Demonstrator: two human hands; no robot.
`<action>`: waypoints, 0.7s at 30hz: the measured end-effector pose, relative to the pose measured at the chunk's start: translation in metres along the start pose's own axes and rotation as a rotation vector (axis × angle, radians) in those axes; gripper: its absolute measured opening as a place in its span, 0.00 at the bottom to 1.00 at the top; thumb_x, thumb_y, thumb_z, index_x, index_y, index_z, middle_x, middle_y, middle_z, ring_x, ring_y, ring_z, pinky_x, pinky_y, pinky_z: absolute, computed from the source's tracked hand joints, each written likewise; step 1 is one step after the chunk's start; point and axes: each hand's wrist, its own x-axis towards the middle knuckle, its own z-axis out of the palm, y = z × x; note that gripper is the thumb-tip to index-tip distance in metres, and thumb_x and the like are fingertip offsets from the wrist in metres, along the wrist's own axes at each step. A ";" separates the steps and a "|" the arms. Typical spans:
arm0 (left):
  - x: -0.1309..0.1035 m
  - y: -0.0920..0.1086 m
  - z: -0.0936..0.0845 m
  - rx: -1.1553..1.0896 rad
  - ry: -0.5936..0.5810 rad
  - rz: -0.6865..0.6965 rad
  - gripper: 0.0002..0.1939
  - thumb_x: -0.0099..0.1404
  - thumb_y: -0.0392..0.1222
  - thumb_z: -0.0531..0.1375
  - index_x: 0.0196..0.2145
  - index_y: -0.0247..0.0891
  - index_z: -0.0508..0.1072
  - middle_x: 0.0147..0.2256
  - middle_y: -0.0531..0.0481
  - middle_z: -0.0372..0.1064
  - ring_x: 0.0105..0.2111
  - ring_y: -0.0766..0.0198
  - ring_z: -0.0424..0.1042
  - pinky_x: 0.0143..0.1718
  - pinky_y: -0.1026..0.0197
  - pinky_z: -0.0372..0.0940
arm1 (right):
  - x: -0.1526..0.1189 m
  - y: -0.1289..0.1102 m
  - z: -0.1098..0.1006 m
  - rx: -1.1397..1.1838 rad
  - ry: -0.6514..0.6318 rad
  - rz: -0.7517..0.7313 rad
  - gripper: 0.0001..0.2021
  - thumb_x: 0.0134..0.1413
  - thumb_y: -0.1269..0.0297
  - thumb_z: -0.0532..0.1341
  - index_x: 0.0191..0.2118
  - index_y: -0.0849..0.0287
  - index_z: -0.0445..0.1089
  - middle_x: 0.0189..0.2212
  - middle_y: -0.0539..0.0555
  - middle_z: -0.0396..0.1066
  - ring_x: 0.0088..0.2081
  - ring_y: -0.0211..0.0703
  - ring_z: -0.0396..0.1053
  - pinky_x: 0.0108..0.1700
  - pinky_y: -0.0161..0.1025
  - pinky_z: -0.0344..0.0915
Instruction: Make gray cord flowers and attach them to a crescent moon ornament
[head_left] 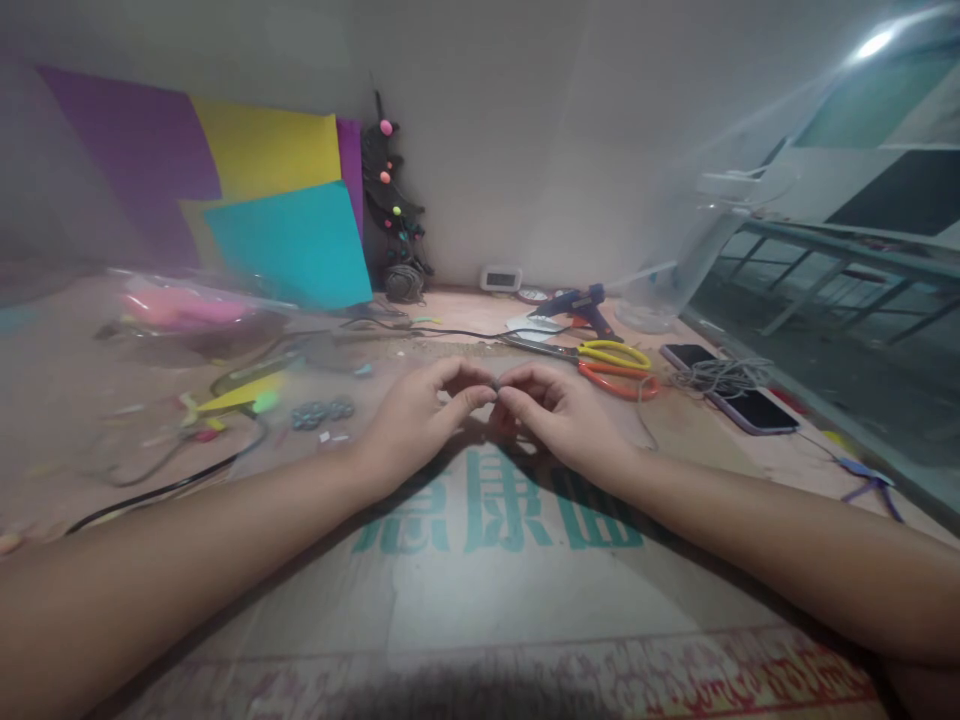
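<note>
My left hand point(420, 415) and my right hand point(559, 410) meet at the middle of the cardboard-covered table point(480, 590). Their fingertips pinch a tiny dark piece point(495, 387) between them; it is too small to identify. Both forearms rest on the cardboard with its green printed characters point(499, 515). A few small grey-blue round pieces point(322, 411) lie just left of my left hand.
Yellow scissors point(611, 353) and orange scissors point(619, 380) lie beyond my right hand, next to a blue glue gun point(577, 303). Two phones point(754, 411) and coiled wire point(716, 375) sit right. Coloured paper sheets point(289, 240) lean against the wall. Black cables point(172, 480) and scraps lie left.
</note>
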 end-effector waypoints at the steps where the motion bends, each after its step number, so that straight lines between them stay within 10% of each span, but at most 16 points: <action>1: 0.000 0.000 0.000 -0.035 -0.012 -0.020 0.06 0.67 0.40 0.60 0.39 0.38 0.76 0.35 0.52 0.77 0.36 0.63 0.74 0.39 0.62 0.66 | 0.000 0.000 0.000 0.005 0.008 0.000 0.09 0.61 0.59 0.61 0.37 0.59 0.68 0.25 0.50 0.73 0.25 0.35 0.70 0.28 0.33 0.66; 21: 0.002 0.001 0.003 -0.081 0.020 -0.118 0.09 0.66 0.45 0.60 0.35 0.37 0.73 0.34 0.49 0.75 0.36 0.61 0.74 0.36 0.60 0.67 | -0.001 -0.003 0.000 -0.005 0.088 0.018 0.12 0.61 0.56 0.62 0.34 0.58 0.63 0.24 0.48 0.72 0.22 0.33 0.69 0.23 0.30 0.61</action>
